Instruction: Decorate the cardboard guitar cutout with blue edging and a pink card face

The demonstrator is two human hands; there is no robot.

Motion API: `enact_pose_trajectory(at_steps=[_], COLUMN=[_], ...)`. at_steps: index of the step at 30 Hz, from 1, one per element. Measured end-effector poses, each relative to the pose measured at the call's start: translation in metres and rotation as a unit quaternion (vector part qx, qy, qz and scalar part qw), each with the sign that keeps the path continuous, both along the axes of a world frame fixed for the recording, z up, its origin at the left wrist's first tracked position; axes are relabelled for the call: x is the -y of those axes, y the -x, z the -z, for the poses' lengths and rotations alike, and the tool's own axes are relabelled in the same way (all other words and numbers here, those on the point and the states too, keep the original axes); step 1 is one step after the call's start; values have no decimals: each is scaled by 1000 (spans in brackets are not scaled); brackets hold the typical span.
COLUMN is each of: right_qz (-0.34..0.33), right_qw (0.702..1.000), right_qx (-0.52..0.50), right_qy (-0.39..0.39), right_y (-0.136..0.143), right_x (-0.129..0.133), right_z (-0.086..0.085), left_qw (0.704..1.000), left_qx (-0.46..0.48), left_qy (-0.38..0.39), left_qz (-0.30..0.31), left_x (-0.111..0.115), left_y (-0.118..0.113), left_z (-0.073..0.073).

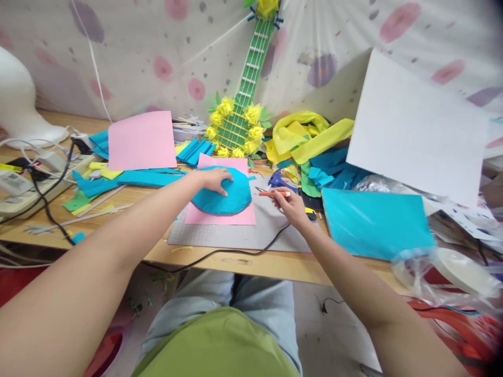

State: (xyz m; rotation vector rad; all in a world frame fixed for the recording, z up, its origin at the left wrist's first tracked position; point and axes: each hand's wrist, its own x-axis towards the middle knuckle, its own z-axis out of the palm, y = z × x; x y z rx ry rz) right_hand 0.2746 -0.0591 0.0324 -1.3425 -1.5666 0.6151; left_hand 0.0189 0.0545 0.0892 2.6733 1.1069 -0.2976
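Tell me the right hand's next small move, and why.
Probably bring the orange tool left to the edge of the blue disc: the right hand holds it pointing that way, just beside the disc, while the left hand rests on the disc, over a pink sheet.

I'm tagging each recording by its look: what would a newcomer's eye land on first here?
Probably the green guitar-shaped piece with yellow flowers, at the back centre before the spotted curtain. Then the blue rounded shape near the middle, lying on pink paper under the left grip, with the right grip holding an orange pen-like tool beside it. A big white sheet at right also stands out.
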Motion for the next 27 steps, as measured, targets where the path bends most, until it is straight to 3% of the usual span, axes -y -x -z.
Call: enact_pose_trajectory(at_steps=[3, 8, 15, 19, 22, 25, 27], right_qz=[54, 73, 86, 114, 124, 113, 108], right_qw=[994, 972, 955, 951, 953, 958, 960], right_qx=[79, 197, 280, 288, 278, 262, 256], right_qy=[-55, -101, -44, -9, -3, -13, -23], right_y=[-1, 6, 11, 12, 12, 11, 11], right_x=[-5, -18, -38, -46, -50, -53, -56], right_z=[-2, 0, 4, 0, 2, 7, 10], left_qw=[1000, 1000, 999, 992, 967, 917, 888], left_qx=[3, 0, 42, 121, 242, 365, 399], left_qy=[0, -16, -2, 20, 35, 26, -6], left_qz=[4, 9, -10, -23, -73, -158, -229], left_x=[0, -2, 2, 3, -3, -15, -24], left_y=[0, 1, 4, 10, 22, 45, 65], left_z=[0, 3, 4, 5, 6, 1, -2])
